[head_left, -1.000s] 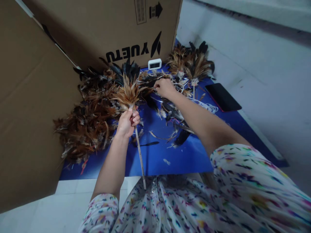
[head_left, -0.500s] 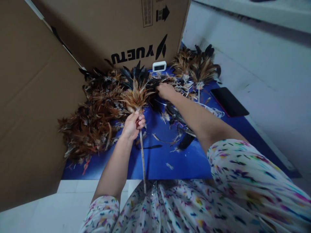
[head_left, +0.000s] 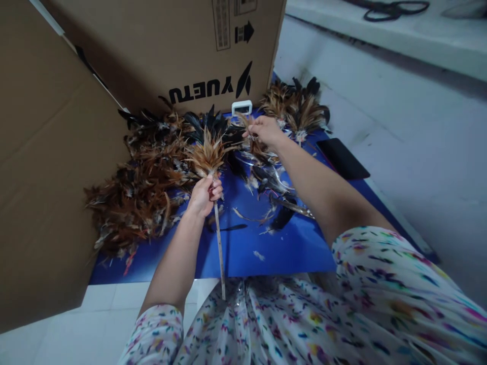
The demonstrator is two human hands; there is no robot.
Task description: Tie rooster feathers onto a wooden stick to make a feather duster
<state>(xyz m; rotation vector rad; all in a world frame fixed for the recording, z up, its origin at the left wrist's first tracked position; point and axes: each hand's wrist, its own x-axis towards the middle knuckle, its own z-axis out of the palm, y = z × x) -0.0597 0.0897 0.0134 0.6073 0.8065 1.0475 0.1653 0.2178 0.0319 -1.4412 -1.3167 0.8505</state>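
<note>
My left hand (head_left: 206, 193) is closed around the thin stick of a feather duster (head_left: 207, 154), just under its tan and black feathers. The bare lower part of the stick points down toward my lap. With fingers pinched, my right hand (head_left: 266, 131) holds a few brown feathers (head_left: 243, 119) over the loose feathers to the right of the duster. Below that hand, dark feathers (head_left: 268, 176) and pale strands lie scattered on the blue tabletop (head_left: 297, 253).
A large pile of brown feathers (head_left: 140, 187) covers the left side. Finished-looking feather bunches (head_left: 297, 104) lie at the back right, near a phone (head_left: 342, 158). Cardboard (head_left: 152, 45) stands behind a small white device (head_left: 242, 107). Scissors (head_left: 395, 10) rest on a ledge.
My right hand has lifted out of the dark feathers and now pinches brown ones. My left hand still grips the duster stick. The view has shifted slightly, bringing the scissors into sight.
</note>
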